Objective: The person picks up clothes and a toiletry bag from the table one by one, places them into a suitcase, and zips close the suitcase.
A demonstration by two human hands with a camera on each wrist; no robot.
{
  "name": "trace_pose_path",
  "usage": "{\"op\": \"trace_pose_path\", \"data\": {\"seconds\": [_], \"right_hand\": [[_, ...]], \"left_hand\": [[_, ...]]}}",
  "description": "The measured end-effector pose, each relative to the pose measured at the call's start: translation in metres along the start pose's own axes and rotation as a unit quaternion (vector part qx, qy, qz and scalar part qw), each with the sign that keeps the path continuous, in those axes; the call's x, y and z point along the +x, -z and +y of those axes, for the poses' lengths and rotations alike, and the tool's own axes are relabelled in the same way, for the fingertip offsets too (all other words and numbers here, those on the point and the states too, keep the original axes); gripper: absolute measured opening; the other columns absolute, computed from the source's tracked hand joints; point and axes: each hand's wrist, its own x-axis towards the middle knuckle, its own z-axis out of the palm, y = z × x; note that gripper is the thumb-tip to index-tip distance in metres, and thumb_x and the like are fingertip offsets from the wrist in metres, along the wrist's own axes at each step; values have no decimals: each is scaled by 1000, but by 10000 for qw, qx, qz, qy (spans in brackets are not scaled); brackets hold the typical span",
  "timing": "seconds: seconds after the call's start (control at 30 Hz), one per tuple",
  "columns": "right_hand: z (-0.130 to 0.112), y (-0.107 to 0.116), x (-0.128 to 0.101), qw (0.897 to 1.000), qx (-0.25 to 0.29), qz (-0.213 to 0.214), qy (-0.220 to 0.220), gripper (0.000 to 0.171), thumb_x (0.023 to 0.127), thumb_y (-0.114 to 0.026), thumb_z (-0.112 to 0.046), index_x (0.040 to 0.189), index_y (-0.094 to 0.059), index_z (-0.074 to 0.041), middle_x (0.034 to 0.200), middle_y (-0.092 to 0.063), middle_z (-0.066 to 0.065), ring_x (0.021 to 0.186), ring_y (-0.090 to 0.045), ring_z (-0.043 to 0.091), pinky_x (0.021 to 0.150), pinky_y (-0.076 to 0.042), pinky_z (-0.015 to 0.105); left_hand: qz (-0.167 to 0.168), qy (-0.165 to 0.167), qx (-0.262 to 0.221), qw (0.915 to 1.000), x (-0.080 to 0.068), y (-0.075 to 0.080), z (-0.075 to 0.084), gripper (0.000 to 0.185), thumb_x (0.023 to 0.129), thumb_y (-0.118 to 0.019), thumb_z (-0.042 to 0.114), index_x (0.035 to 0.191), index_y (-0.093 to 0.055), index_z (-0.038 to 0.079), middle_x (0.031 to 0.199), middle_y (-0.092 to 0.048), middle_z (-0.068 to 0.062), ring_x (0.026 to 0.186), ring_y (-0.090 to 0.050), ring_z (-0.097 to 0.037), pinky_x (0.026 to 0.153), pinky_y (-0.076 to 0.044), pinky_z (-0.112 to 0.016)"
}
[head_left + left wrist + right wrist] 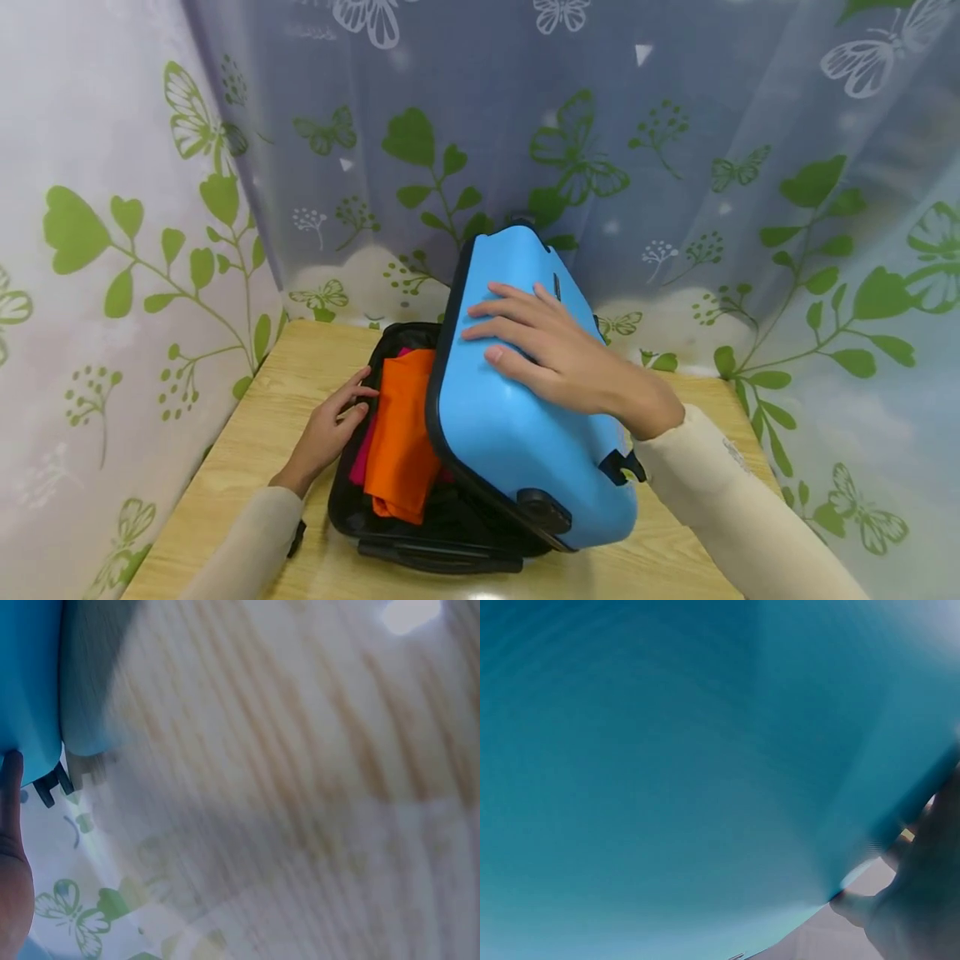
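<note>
One suitcase (480, 417) sits partway open — its tilted blue lid (525, 454) under my right grip (540, 346), fingers spread wide, holding nothing. My left grip (333, 421), fingers relaxed, touches the black base (339, 510) at its rim. Just right of it, orange cloth (405, 433) overlaps magenta cloth (361, 465). The wood-grained tabletop (232, 467) extends beneath; beyond both grips hangs a patterned curtain (480, 92).

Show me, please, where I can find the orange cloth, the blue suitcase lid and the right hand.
Orange cloth (403, 433): head view, middle of its upper face.
Blue suitcase lid (510, 437): head view, outer shell below the hand.
Right hand (553, 352): head view, back of the hand.
</note>
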Motion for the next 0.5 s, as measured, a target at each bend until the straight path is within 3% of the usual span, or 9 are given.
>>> {"op": "trace_pose_path", "data": {"seconds": [0.3, 0.4, 0.5], "right_hand": [[-10, -14, 21, 9989, -226, -394, -100, 39, 117, -46, -44, 148, -66, -30, 164, -54, -4, 170, -22, 22, 138, -1, 59], [-14, -17, 26, 9982, -268, -518, -142, 40, 117, -46, -45, 148, -66, -30, 164, -54, -3, 170, -22, 22, 138, 0, 58], [-17, -21, 31, 9972, -366, -630, -164, 41, 117, -45, -45, 148, -66, -29, 163, -54, -3, 169, -23, 22, 138, -1, 59]], "left_hand": [[-11, 151, 29, 9999, -2, 1, -1, 29, 115, -58, 21, 141, -69, 16, 174, -44, -2, 158, -46, -34, 111, -35, -4], [-42, 238, 106, 9997, -1, 1, -1, 34, 115, -57, 23, 148, -66, 17, 175, -43, -1, 155, -50, -35, 119, -42, -19], [-57, 315, 88, 9995, 0, 2, 0, 39, 115, -58, 25, 153, -63, 19, 175, -42, -1, 156, -49, -35, 123, -47, -45]]}}
